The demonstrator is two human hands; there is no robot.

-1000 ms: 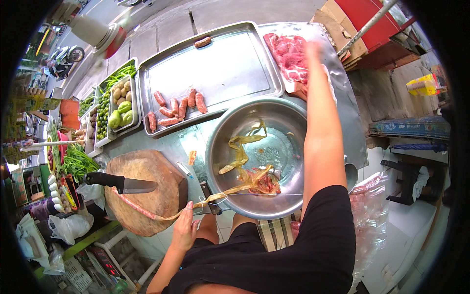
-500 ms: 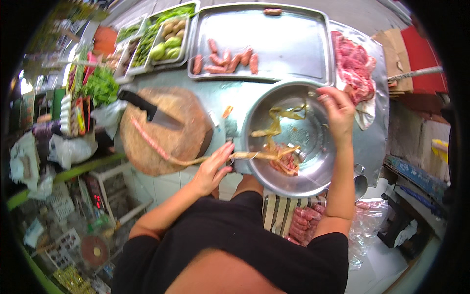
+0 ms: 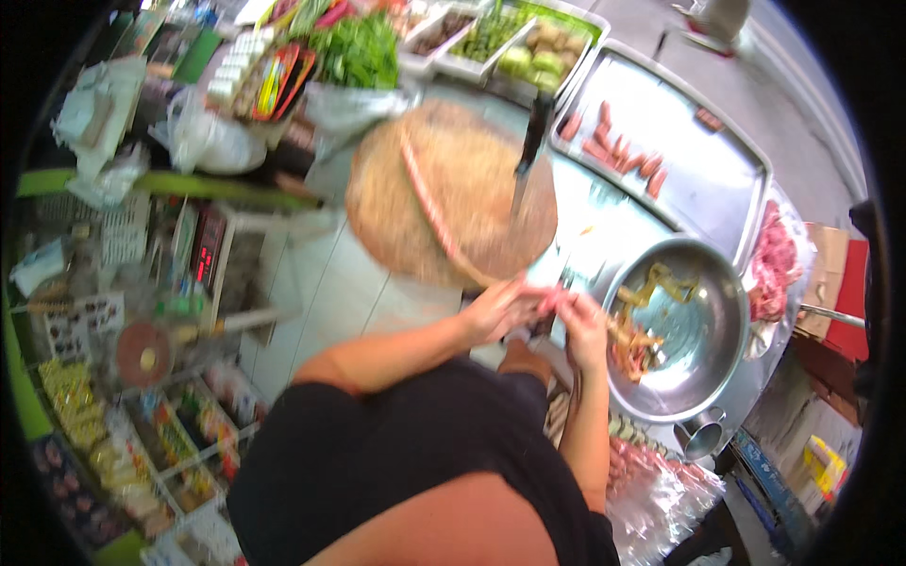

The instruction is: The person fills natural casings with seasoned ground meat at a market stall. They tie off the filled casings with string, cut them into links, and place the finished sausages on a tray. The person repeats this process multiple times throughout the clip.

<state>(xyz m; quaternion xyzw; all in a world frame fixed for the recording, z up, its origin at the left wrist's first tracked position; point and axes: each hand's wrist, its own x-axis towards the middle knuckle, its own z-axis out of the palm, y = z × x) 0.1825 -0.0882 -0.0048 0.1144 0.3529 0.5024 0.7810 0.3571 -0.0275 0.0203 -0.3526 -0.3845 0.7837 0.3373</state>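
Note:
My left hand (image 3: 502, 307) and my right hand (image 3: 579, 326) meet at the near edge of a round wooden chopping block (image 3: 472, 198). Both pinch the end of a long thin pink sausage (image 3: 427, 200) that trails away across the block. Just right of my hands sits a wide metal bowl (image 3: 703, 354) with yellowish strips and reddish pieces (image 3: 634, 341) inside. A dark-handled cleaver (image 3: 530, 141) stands stuck in the far side of the block. The picture is blurred by motion.
A large steel tray (image 3: 694, 203) with short sausages (image 3: 618, 151) lies beyond the bowl, raw meat (image 3: 776, 257) to its right. Greens (image 3: 359, 52) and vegetable trays (image 3: 528, 47) sit at the back. A scale (image 3: 203, 259) stands left, a bag of sausages (image 3: 651, 476) lower right.
My right hand has come out of the bowl and joined my left hand at the sausage end. The view has swung right and down, with the block now higher in the picture.

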